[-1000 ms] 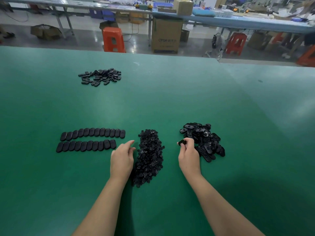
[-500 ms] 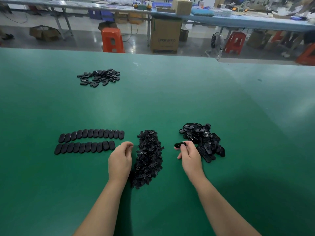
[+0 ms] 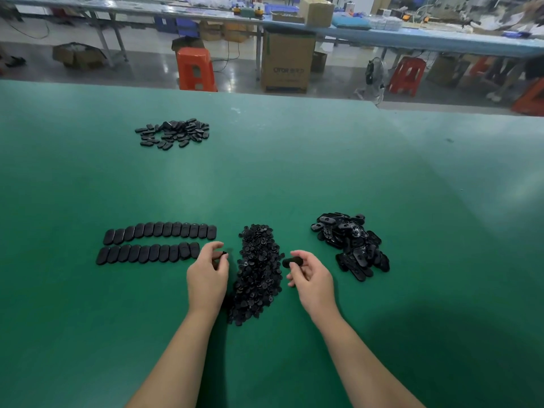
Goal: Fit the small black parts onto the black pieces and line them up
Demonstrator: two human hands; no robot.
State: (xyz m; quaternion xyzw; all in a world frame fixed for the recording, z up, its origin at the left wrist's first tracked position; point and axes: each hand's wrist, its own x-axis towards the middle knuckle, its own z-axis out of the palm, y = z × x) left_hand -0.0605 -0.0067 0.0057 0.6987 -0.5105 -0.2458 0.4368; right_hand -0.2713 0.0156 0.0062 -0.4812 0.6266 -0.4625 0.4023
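With the left hand [image 3: 207,276] pinching a small part [image 3: 224,254] and the right hand [image 3: 312,278] gripping a piece [image 3: 292,262], seat the part squarely, then press.

Left hand [image 3: 207,278] pinches a small black part [image 3: 224,253], mostly hidden by fingertips; shape can't be told. Right hand [image 3: 312,278] grips an oval black piece [image 3: 292,262], its right end covered by fingers. Both forearms cut off at bottom edge of pic. Pile of small parts [image 3: 256,273]: single parts too small and dark to separate. Far pile [image 3: 174,133] nr the worktop's back edge: blurred, detail unclear. Green worktop [image 3: 294,178] cut off left, right and bottom.
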